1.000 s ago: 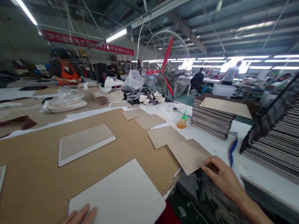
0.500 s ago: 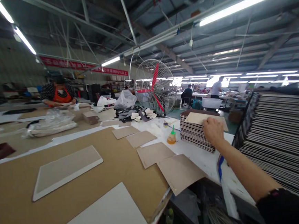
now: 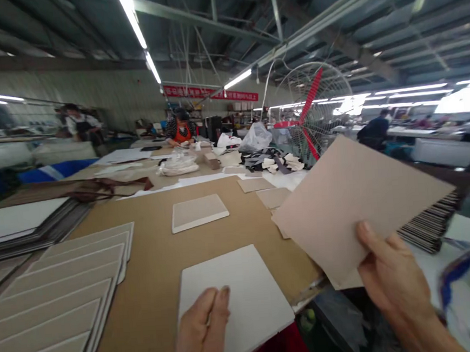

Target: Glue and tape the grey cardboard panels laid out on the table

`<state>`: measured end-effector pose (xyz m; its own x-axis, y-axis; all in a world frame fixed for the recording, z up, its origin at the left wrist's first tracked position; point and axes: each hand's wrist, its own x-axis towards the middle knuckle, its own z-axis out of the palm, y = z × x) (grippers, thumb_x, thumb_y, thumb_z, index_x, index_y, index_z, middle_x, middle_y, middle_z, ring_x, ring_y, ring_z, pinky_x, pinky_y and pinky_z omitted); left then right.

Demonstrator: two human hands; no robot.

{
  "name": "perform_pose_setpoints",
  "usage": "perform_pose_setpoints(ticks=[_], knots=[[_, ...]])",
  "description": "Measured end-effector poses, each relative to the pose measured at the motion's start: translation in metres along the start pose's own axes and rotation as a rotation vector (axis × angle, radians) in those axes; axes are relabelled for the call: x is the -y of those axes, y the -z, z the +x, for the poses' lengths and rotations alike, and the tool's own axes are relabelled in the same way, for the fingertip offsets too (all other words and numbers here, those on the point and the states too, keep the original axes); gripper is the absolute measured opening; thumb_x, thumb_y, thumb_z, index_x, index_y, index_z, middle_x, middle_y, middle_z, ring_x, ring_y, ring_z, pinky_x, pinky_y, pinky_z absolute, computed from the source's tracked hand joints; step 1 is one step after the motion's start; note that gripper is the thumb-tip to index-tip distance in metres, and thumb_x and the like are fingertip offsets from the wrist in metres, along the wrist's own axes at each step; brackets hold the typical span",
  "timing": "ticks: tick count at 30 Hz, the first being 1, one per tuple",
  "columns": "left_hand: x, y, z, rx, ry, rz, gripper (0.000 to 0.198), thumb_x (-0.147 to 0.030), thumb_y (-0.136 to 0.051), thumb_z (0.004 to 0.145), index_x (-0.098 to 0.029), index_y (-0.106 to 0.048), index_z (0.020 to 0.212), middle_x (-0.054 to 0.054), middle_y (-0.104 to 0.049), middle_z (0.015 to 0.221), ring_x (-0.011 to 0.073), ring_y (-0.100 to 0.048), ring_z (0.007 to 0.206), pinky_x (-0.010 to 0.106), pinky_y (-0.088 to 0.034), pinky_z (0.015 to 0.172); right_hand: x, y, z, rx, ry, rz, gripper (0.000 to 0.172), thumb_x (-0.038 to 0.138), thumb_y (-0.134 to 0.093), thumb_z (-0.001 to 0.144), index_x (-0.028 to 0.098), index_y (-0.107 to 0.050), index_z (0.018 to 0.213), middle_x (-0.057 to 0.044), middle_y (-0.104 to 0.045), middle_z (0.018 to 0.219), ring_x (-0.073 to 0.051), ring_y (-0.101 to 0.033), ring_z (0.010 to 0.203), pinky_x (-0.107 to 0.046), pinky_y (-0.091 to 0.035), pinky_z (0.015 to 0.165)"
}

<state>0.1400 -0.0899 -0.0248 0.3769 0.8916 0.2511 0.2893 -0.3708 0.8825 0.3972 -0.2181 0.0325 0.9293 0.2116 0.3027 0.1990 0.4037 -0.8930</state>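
My right hand [image 3: 392, 285] is closed on a tan card sheet [image 3: 351, 205], thumb on top, holding it tilted in the air above the table's right edge. My left hand [image 3: 202, 330] lies with fingers stretched flat on a white board [image 3: 244, 294] on the brown table cover [image 3: 156, 269] near the front edge. A second board with a tan face [image 3: 198, 211] lies farther back in the middle. Loose tan sheets [image 3: 273, 196] lie behind the held one.
Overlapping tan-faced boards [image 3: 61, 298] are fanned out at the left. Dark stacked boards [image 3: 430, 226] stand at the right. A fan with red blades [image 3: 311, 110] and plastic bags [image 3: 256, 137] are at the back. Other people [image 3: 180, 129] work at far tables.
My right hand went to the dark stack, took the tan sheet from its top and brought it back over the table edge. My left hand is again on the white board. The view turned left.
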Motion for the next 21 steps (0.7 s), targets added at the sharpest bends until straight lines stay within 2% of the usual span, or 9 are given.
perform_pose_setpoints(ticks=[2, 3, 4, 6, 9, 13, 15, 17, 21], knots=[[-0.018, -0.014, -0.005, 0.035, -0.008, -0.167, 0.036, -0.051, -0.044, 0.091, -0.022, -0.055, 0.073, -0.001, -0.055, 0.069, 0.0159, -0.054, 0.07, 0.023, -0.042, 0.066, -0.023, -0.019, -0.039, 0.021, -0.251, 0.192, 0.04, 0.04, -0.075, 0.073, 0.022, -0.066, 0.107, -0.002, -0.07, 0.101, -0.019, -0.061, 0.098, -0.033, -0.052, 0.082], [-0.023, -0.02, -0.005, 0.038, 0.001, -0.228, 0.028, -0.048, -0.05, 0.089, -0.022, -0.059, 0.084, 0.001, -0.06, 0.079, 0.0163, -0.056, 0.077, 0.024, -0.043, 0.071, -0.032, -0.027, -0.055, 0.022, -0.352, 0.265, 0.04, 0.038, -0.077, 0.072, 0.022, -0.066, 0.108, -0.002, -0.07, 0.101, -0.018, -0.062, 0.099, -0.031, -0.052, 0.081], [-0.024, -0.023, -0.004, 0.03, 0.026, -0.288, 0.026, -0.045, -0.055, 0.086, -0.022, -0.061, 0.094, 0.002, -0.063, 0.09, 0.0169, -0.057, 0.084, 0.025, -0.044, 0.076, -0.039, -0.034, -0.068, 0.025, -0.417, 0.31, 0.041, 0.036, -0.076, 0.073, 0.022, -0.065, 0.11, -0.001, -0.07, 0.102, -0.017, -0.062, 0.098, -0.029, -0.052, 0.082], [-0.021, -0.026, -0.001, -0.008, 0.13, -0.392, 0.032, -0.045, -0.061, 0.083, -0.02, -0.062, 0.104, 0.005, -0.064, 0.097, 0.0179, -0.058, 0.089, 0.026, -0.044, 0.079, -0.047, -0.046, -0.088, 0.054, -0.479, 0.365, 0.043, 0.033, -0.075, 0.075, 0.023, -0.064, 0.115, 0.0, -0.071, 0.104, -0.016, -0.063, 0.098, -0.028, -0.051, 0.086], [-0.013, -0.026, 0.0, -0.068, 0.249, -0.506, 0.037, -0.048, -0.062, 0.081, -0.017, -0.065, 0.101, 0.005, -0.066, 0.092, 0.018, -0.058, 0.087, 0.026, -0.045, 0.078, -0.05, -0.059, -0.108, 0.111, -0.532, 0.393, 0.048, 0.032, -0.073, 0.077, 0.023, -0.061, 0.123, -0.001, -0.071, 0.105, -0.017, -0.064, 0.098, -0.03, -0.05, 0.092], [-0.003, -0.021, -0.001, -0.1, 0.307, -0.558, 0.036, -0.051, -0.065, 0.08, -0.016, -0.066, 0.086, 0.003, -0.065, 0.081, 0.0156, -0.055, 0.076, 0.024, -0.043, 0.07, -0.055, -0.065, -0.122, 0.201, -0.607, 0.403, 0.056, 0.04, -0.072, 0.078, 0.026, -0.055, 0.13, -0.003, -0.07, 0.111, -0.021, -0.064, 0.101, -0.037, -0.051, 0.09], [0.002, -0.01, 0.0, -0.108, 0.311, -0.604, 0.036, -0.052, -0.068, 0.076, -0.016, -0.064, 0.078, 0.001, -0.063, 0.076, 0.0153, -0.055, 0.073, 0.024, -0.044, 0.067, -0.057, -0.062, -0.121, 0.244, -0.583, 0.388, 0.056, 0.044, -0.071, 0.078, 0.028, -0.056, 0.129, -0.004, -0.07, 0.109, -0.023, -0.064, 0.1, -0.039, -0.052, 0.089], [0.007, 0.009, 0.002, -0.101, 0.301, -0.638, 0.037, -0.052, -0.073, 0.071, -0.016, -0.062, 0.072, 0.0, -0.062, 0.072, 0.0157, -0.056, 0.072, 0.024, -0.045, 0.068, -0.058, -0.055, -0.111, 0.252, -0.508, 0.361, 0.052, 0.05, -0.066, 0.08, 0.03, -0.058, 0.127, -0.004, -0.07, 0.106, -0.023, -0.064, 0.1, -0.038, -0.052, 0.087], [0.013, 0.055, 0.006, -0.017, 0.453, -0.543, 0.041, -0.053, -0.082, 0.055, -0.018, -0.063, 0.067, 0.001, -0.062, 0.065, 0.0205, -0.059, 0.067, 0.029, -0.049, 0.063, -0.049, -0.033, -0.083, 0.25, -0.413, 0.326, 0.046, 0.058, -0.056, 0.084, 0.029, -0.066, 0.119, -0.005, -0.068, 0.103, -0.023, -0.063, 0.099, -0.036, -0.053, 0.083]])
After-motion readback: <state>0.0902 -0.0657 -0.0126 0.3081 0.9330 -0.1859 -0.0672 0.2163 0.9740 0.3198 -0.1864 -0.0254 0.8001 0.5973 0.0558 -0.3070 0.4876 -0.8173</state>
